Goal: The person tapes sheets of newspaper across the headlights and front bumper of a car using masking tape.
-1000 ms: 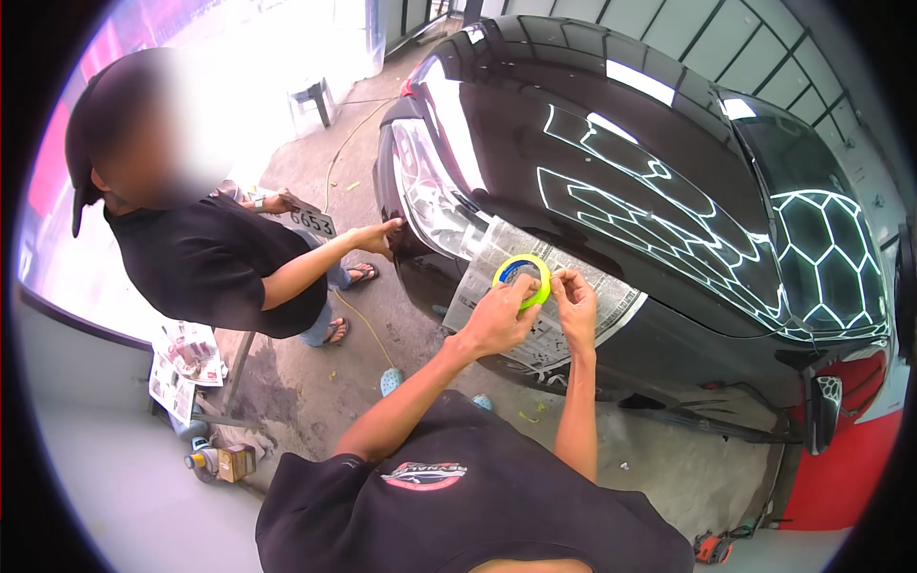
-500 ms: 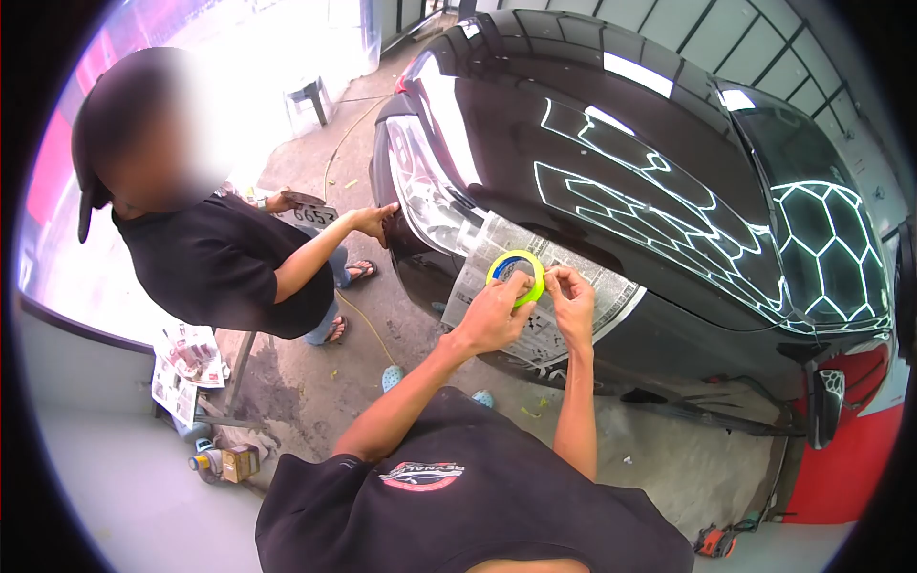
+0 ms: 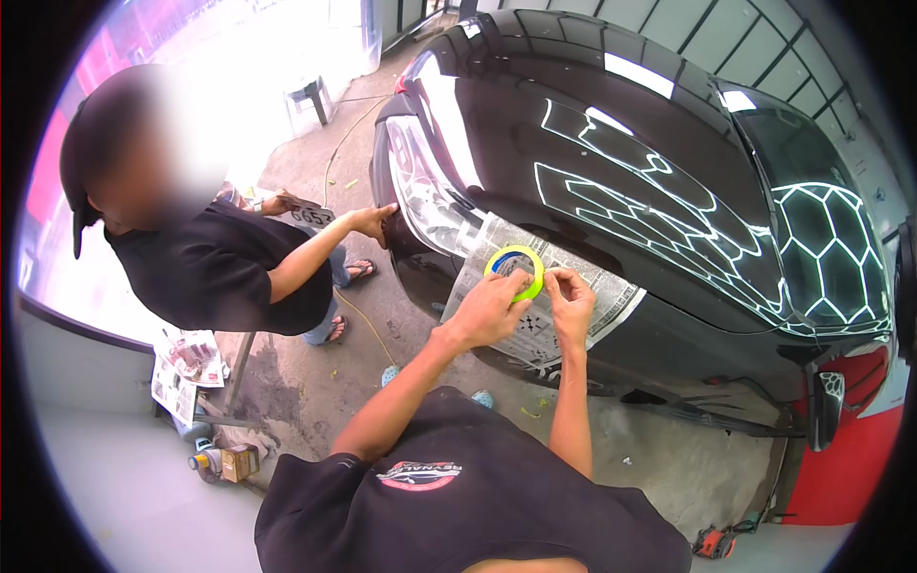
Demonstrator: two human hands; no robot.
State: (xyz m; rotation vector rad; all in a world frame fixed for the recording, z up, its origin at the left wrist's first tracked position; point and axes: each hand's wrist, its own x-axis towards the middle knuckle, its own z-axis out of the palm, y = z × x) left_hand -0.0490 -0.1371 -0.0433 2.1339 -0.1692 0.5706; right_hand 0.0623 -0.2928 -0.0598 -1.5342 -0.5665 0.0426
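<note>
My left hand point(image 3: 489, 310) grips a yellow-green roll of masking tape point(image 3: 538, 265), fingers hooked into its ring. Beside it, my right hand point(image 3: 572, 307) is closed in a pinch at the roll's right edge. What sits between those fingertips is too small to make out, perhaps the tape's end. Both hands are above a sheet of newspaper point(image 3: 616, 307) that covers the front fender of a black car point(image 3: 659, 143). The headlight point(image 3: 425, 196) adjoins the sheet's upper left corner.
A co-worker point(image 3: 201, 258) at the left touches the bumper with one hand and holds a number plate point(image 3: 310, 215). Newspapers point(image 3: 177, 396) lie on a stand near bottles. A hose point(image 3: 368, 325) crosses the floor. An orange power tool point(image 3: 714, 542) lies lower right.
The co-worker's head has shifted slightly left and down, and the number plate has tilted. My hands and the tape roll have barely moved.
</note>
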